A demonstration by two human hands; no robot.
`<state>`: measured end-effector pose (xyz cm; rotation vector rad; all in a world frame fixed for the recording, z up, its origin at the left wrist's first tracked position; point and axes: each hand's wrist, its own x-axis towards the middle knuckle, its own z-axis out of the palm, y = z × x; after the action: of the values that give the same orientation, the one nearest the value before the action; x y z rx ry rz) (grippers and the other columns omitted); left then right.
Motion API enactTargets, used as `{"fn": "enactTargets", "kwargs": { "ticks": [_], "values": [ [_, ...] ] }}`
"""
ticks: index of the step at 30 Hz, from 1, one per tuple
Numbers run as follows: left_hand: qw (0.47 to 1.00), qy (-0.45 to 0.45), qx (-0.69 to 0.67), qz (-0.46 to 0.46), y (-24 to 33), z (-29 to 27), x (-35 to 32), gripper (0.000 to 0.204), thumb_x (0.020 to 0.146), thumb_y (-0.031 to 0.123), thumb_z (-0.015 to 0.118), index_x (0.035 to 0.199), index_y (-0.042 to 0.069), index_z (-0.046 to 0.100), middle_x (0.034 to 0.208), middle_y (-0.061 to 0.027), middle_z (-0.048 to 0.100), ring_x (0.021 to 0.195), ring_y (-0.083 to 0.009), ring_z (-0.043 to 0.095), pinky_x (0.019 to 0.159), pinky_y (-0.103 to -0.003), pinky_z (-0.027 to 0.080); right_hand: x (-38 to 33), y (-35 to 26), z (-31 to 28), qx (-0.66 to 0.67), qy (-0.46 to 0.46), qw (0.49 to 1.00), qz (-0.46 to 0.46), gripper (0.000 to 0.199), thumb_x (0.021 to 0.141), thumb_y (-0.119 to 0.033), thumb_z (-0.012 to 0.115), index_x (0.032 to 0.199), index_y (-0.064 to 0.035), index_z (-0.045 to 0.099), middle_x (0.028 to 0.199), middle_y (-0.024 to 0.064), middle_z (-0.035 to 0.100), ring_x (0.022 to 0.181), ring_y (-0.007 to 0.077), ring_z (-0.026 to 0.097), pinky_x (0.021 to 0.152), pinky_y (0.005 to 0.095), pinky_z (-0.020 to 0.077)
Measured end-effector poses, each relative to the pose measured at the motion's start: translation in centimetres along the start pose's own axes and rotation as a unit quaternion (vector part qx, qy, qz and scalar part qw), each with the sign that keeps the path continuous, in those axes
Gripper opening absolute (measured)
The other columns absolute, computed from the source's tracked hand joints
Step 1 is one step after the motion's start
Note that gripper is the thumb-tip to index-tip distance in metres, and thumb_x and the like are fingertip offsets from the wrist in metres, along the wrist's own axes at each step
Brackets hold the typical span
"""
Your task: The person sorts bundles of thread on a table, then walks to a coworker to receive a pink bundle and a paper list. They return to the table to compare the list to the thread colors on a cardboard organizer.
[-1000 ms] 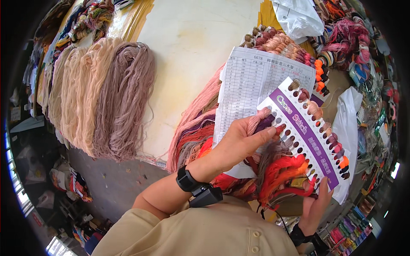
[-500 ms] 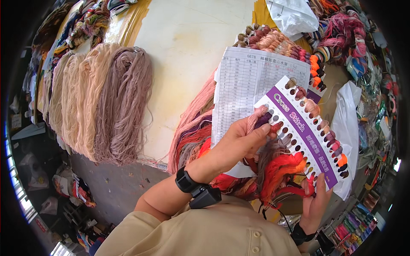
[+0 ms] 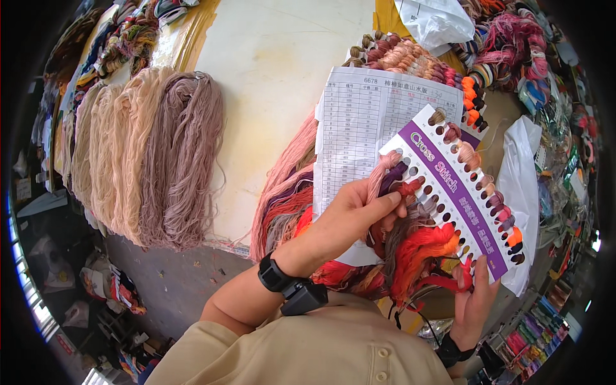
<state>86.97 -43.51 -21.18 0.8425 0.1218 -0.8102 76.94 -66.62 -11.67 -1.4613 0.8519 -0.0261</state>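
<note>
A white and purple thread card (image 3: 443, 173) with holes down both long edges is tilted in front of me. My right hand (image 3: 473, 301) grips its lower corner, fingers closed, beside a red thread. At the card's left edge my left hand (image 3: 356, 208) pinches hanging strands of embroidery thread, thumb against fingers. Just above the thumb, a red thread (image 3: 412, 188) is looped in a hole. Pink thread (image 3: 384, 168) and purple thread (image 3: 391, 179) hang higher on that edge. Red and orange thread (image 3: 423, 247) hangs below. Small loops of several colours fill the right edge.
A printed list (image 3: 356, 128) lies behind the card, over pink, purple and red thread bundles (image 3: 285, 192). Beige and mauve skeins (image 3: 183, 160) hang over the table edge at left. Filled thread cards (image 3: 410, 58), a white plastic bag (image 3: 436, 22) and tangled skeins (image 3: 513, 48) lie at the far right.
My left hand has slid slightly down the card's edge, and more of the red thread shows above the thumb. The right hand keeps its hold on the corner.
</note>
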Motion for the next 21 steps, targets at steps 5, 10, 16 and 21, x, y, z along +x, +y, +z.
{"fn": "enactTargets", "kwargs": {
  "ticks": [5,10,16,21],
  "values": [
    [0.998,0.042,0.041,0.023,0.4,0.9,-0.2,0.027,0.092,0.026,0.063,0.108,0.005,0.062,0.07,0.0062,0.054,0.063,-0.0005,0.045,0.054,-0.018,0.034,0.1,0.0,-0.1,0.005,0.001,1.0,0.002,0.034,0.093,-0.02,0.062,0.123,-0.0079,0.048,0.093,0.0027,0.052,0.076,0.0126,0.054,0.065,0.0307,0.0493],
    [0.999,0.034,0.031,-0.012,0.4,0.6,-0.3,0.032,0.091,0.017,0.064,0.12,0.003,0.057,0.078,0.003,0.059,0.071,-0.0047,0.053,0.066,-0.021,0.044,0.1,0.0,-0.2,0.015,-0.016,1.0,-0.003,0.032,0.094,-0.017,0.06,0.122,-0.0071,0.048,0.091,0.0032,0.052,0.072,0.0131,0.053,0.066,0.0311,0.0498],
    [0.997,0.053,-0.007,0.052,0.1,1.1,0.0,0.055,0.088,0.018,0.067,0.137,0.006,0.047,0.077,0.0047,0.059,0.066,-0.002,0.049,0.058,-0.018,0.041,0.2,-0.4,0.7,0.021,0.021,1.0,-0.004,0.031,0.095,-0.015,0.058,0.122,-0.0046,0.049,0.092,0.0044,0.054,0.071,0.0138,0.054,0.067,0.0308,0.0499],
    [0.998,0.054,0.006,-0.014,0.6,1.0,-0.2,0.017,0.088,0.016,0.067,0.099,0.003,0.066,0.074,0.0013,0.06,0.064,-0.0054,0.054,0.059,-0.021,0.043,0.3,-0.5,1.3,0.008,0.009,1.0,-0.008,0.025,0.098,-0.017,0.052,0.119,-0.004,0.05,0.087,0.003,0.055,0.065,0.0103,0.047,0.065,0.03,0.0424]
  ]
}}
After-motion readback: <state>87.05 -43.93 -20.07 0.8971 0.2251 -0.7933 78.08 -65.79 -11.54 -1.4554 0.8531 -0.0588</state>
